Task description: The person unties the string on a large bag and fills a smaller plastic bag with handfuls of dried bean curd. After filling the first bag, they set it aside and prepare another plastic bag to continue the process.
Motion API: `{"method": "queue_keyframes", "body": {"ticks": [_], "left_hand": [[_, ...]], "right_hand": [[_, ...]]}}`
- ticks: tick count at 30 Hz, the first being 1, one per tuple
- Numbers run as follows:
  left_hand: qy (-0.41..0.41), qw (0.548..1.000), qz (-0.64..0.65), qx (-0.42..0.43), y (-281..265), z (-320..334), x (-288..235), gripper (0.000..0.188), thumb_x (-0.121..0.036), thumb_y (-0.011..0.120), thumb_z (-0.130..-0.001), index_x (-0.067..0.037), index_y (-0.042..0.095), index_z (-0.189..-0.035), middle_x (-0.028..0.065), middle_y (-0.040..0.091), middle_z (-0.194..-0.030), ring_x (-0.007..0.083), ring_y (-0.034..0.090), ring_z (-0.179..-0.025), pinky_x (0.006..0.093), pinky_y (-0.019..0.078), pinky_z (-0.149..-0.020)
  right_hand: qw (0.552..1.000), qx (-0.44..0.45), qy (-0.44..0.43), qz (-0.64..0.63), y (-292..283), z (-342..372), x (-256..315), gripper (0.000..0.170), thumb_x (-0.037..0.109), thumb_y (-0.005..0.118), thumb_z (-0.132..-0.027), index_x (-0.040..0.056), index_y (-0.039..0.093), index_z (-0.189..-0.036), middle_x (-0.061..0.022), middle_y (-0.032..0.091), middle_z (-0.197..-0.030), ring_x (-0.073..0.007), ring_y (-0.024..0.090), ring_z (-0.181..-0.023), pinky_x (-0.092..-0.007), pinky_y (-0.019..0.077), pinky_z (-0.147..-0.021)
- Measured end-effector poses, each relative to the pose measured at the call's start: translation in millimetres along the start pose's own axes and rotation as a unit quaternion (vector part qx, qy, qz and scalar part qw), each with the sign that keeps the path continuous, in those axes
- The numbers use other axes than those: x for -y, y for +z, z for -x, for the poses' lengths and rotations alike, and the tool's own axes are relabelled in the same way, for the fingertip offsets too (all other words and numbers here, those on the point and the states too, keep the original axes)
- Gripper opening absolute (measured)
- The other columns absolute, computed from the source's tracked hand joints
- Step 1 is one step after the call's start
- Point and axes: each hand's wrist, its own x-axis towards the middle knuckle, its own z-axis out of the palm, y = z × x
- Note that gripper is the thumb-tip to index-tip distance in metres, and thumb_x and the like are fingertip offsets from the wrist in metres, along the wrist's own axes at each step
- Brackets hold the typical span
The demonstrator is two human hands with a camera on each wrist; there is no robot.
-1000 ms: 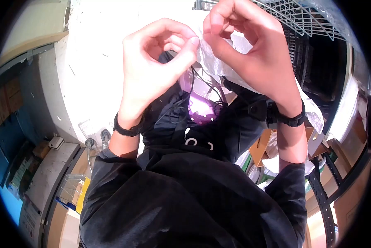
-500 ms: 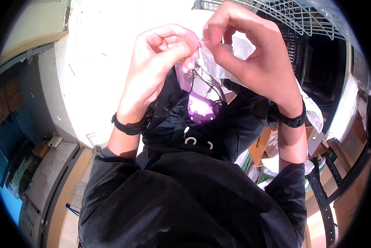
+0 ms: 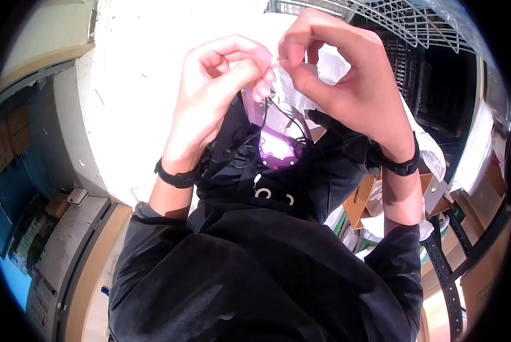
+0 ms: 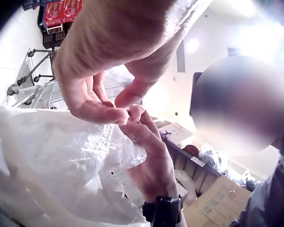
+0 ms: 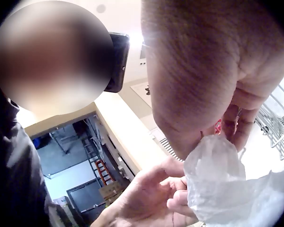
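Observation:
In the head view my left hand (image 3: 201, 100) and right hand (image 3: 372, 85) are raised in front of me, thumb and finger of each pinched together. The fingertips nearly meet, with a small pale bit of something thin between them. A crumpled, translucent white plastic bag (image 3: 292, 85) hangs under the right hand and reaches up to the fingers. Large in the left wrist view, the bag (image 4: 61, 156) spreads below both hands. The right wrist view has a gathered corner of the bag (image 5: 217, 175) at the right fingers, hiding part of the left hand (image 5: 142, 201).
Between my legs lies a purple thing with white dots (image 3: 278, 151), black cords (image 3: 267, 114) above it. A wire basket (image 3: 403, 23) stands at the upper right. A brown carton (image 3: 355, 208) and a dark perforated shelf post (image 3: 443, 285) are at the right, beside my forearm.
My left hand has turned, its lower fingers now showing under the thumb, and its fingertips have come in against the right hand's. The right hand has moved slightly down.

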Motion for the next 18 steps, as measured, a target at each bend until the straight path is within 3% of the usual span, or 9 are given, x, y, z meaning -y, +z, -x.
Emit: {"method": "queue_keyframes", "body": {"ticks": [2, 10, 15, 17, 18], "left_hand": [[-0.004, 1.0, -0.007, 0.005, 0.3, -0.7, 0.1, 0.012, 0.004, 0.065, -0.095, 0.005, 0.072, -0.104, 0.0096, 0.073, -0.086, 0.0127, 0.069, -0.074, 0.0248, 0.0555, -0.068], [-0.004, 1.0, -0.023, 0.014, 0.5, 0.6, 1.6, 0.012, 0.005, 0.065, -0.094, 0.003, 0.072, -0.103, 0.0076, 0.072, -0.085, 0.0107, 0.065, -0.071, 0.0248, 0.0539, -0.067], [0.033, 0.998, -0.052, 0.001, 0.8, 2.1, 3.6, 0.011, 0.003, 0.066, -0.095, 0.003, 0.072, -0.103, 0.0073, 0.072, -0.088, 0.0106, 0.067, -0.079, 0.0237, 0.0541, -0.072], [0.048, 0.997, -0.064, 0.003, 0.4, 3.1, 6.1, 0.01, 0.003, 0.066, -0.095, 0.003, 0.072, -0.104, 0.0069, 0.072, -0.089, 0.0106, 0.067, -0.08, 0.024, 0.0545, -0.074], [0.063, 0.995, -0.075, 0.005, 0.4, 3.1, 6.7, 0.01, 0.003, 0.067, -0.095, 0.003, 0.072, -0.104, 0.0064, 0.072, -0.09, 0.0107, 0.068, -0.082, 0.0242, 0.055, -0.075]], "right_hand": [[0.992, -0.059, -0.069, 0.091, 4.1, 3.6, -4.9, 0.012, 0.002, 0.07, -0.082, 0.0053, 0.06, -0.086, -0.0059, 0.061, -0.076, -0.0216, 0.063, -0.069, -0.0315, 0.0511, -0.064], [0.994, -0.047, -0.07, 0.076, 5.1, 4.4, -6.4, 0.011, 0.001, 0.069, -0.082, 0.0039, 0.06, -0.087, -0.0059, 0.06, -0.076, -0.0206, 0.062, -0.069, -0.0311, 0.0508, -0.065], [0.993, -0.042, -0.079, 0.073, 4.3, 4.3, -10.1, 0.011, 0.001, 0.069, -0.082, 0.0029, 0.06, -0.088, -0.0064, 0.061, -0.077, -0.0206, 0.062, -0.069, -0.0312, 0.0513, -0.066], [0.994, 0.002, -0.067, 0.085, -0.8, 6.1, -9.3, 0.015, -0.005, 0.072, -0.087, 0.0022, 0.071, -0.1, -0.0025, 0.071, -0.093, -0.0127, 0.069, -0.083, -0.024, 0.056, -0.081], [0.994, 0.002, -0.067, 0.085, 0.6, 6.4, -8.5, 0.015, -0.005, 0.072, -0.087, 0.0022, 0.071, -0.1, -0.0025, 0.071, -0.093, -0.0127, 0.069, -0.083, -0.024, 0.056, -0.081]]}}
